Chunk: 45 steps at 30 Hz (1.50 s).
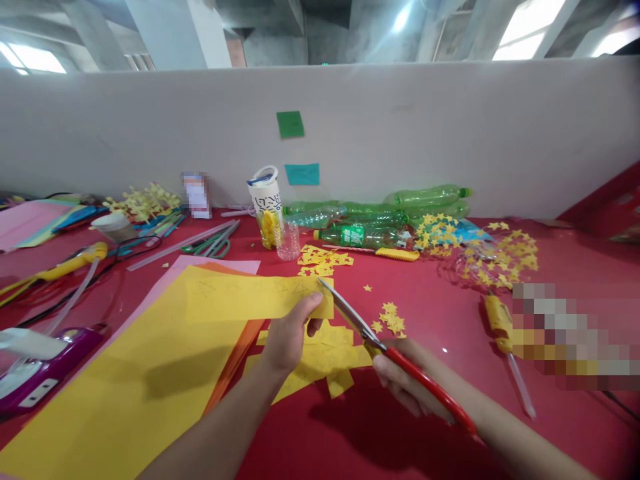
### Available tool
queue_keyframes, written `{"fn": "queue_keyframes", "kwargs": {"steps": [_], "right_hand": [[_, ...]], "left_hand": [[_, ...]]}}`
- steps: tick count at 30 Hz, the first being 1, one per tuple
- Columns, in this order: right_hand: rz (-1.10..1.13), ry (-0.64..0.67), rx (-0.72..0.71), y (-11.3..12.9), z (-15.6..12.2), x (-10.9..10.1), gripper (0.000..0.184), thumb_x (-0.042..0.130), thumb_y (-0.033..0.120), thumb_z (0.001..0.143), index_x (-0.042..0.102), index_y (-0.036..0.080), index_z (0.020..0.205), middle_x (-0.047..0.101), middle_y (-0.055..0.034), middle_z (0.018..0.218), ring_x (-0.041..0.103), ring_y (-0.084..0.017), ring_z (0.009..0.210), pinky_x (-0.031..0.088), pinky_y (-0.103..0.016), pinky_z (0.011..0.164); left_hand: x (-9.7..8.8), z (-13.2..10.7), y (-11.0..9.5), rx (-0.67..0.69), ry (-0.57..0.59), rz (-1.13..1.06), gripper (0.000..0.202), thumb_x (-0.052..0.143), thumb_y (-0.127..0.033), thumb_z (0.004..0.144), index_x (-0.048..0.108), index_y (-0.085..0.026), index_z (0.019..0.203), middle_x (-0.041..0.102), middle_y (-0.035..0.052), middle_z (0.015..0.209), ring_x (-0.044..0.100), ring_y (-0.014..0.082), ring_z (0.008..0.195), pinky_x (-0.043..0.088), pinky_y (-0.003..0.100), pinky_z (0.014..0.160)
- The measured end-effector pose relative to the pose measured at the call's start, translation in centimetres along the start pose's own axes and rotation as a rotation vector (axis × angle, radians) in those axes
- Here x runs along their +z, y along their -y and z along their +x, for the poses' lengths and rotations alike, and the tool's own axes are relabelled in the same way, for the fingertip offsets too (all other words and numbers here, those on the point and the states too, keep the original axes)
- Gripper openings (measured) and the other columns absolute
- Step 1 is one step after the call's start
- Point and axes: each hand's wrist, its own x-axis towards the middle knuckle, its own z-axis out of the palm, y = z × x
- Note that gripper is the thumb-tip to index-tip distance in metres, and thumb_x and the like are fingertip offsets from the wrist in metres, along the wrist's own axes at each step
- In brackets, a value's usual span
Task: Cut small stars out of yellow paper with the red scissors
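Note:
My left hand [293, 333] pinches a strip of yellow paper [240, 293] near its right end, thumb on top. Faint star outlines are drawn along the strip. In my right hand [407, 373] is a pair of red-handled scissors [350, 313], its blade tips touching the strip's upper edge just beyond my left thumb. Below the strip lie yellow paper scraps [320, 357]. Cut yellow stars [393, 319] form a small pile right of the blades. Large yellow sheets [115, 387] spread to the left, over orange and pink paper.
Green plastic bottles [360, 235], a patterned tumbler [267, 200] and a clear cup [288, 243] stand or lie at the back. A yellow cutter [397, 254] lies before them. Right is a glue gun [499, 323]; left, a purple power strip [50, 367] and green scissors [215, 247].

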Motion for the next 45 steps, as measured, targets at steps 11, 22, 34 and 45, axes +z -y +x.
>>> {"fn": "queue_keyframes", "kwargs": {"steps": [11, 22, 34, 45], "right_hand": [[-0.002, 0.03, 0.0, -0.5, 0.3, -0.1, 0.053, 0.044, 0.07, 0.08, 0.043, 0.019, 0.066, 0.04, 0.0083, 0.037, 0.033, -0.005, 0.031, 0.027, -0.016, 0.035], [0.048, 0.014, -0.036, -0.7, 0.3, 0.9, 0.056, 0.038, 0.072, 0.082, 0.046, 0.018, 0.067, 0.043, 0.0066, 0.039, 0.033, -0.005, 0.032, 0.026, -0.016, 0.035], [0.105, -0.012, -0.003, -0.5, 0.0, 1.9, 0.062, 0.035, 0.079, 0.076, 0.045, 0.019, 0.065, 0.043, 0.0064, 0.036, 0.033, -0.004, 0.028, 0.026, -0.015, 0.033], [0.105, -0.033, -0.005, -0.8, 0.1, 2.0, 0.06, 0.037, 0.078, 0.076, 0.045, 0.019, 0.066, 0.043, 0.0076, 0.035, 0.03, -0.004, 0.027, 0.024, -0.015, 0.032]], "left_hand": [[-0.3, 0.2, 0.1, -0.036, 0.032, -0.099, 0.03, 0.062, -0.032, 0.073, 0.05, -0.018, 0.048, 0.045, -0.004, 0.044, 0.041, 0.0085, 0.042, 0.03, 0.022, 0.041], [0.6, -1.6, -1.6, 0.092, 0.095, 0.335, 0.045, 0.042, -0.043, 0.087, 0.045, -0.02, 0.048, 0.044, -0.0014, 0.049, 0.044, 0.0121, 0.05, 0.04, 0.025, 0.06], [1.5, -2.0, -1.3, -0.007, 0.053, 0.345, 0.046, 0.046, -0.053, 0.081, 0.044, -0.02, 0.05, 0.043, -0.0012, 0.05, 0.044, 0.0127, 0.051, 0.041, 0.024, 0.052], [1.2, -2.0, -1.0, 0.007, 0.057, 0.345, 0.046, 0.045, -0.055, 0.082, 0.048, -0.02, 0.052, 0.047, -0.0007, 0.051, 0.045, 0.0123, 0.051, 0.041, 0.024, 0.055]]}}
